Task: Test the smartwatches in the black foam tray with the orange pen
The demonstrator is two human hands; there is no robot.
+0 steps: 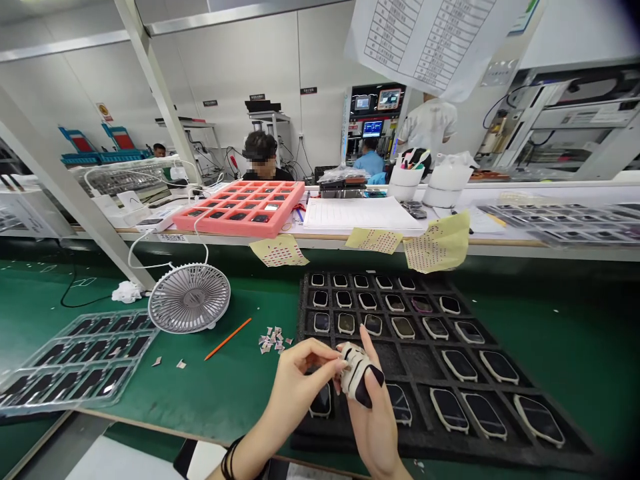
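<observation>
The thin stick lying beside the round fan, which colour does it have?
The stick is orange, seen best in the head view.

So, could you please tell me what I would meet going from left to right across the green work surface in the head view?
Clear tray of black parts, fan, orange stick, small scattered pieces, black foam tray.

Foam tray (425, 362) sat at 1 o'clock, watches (460, 366) in it; fan (190, 300) at 11, plastic tray (100, 402) at 10; shelf (500, 251) at 12 held papers (360, 213).
</observation>
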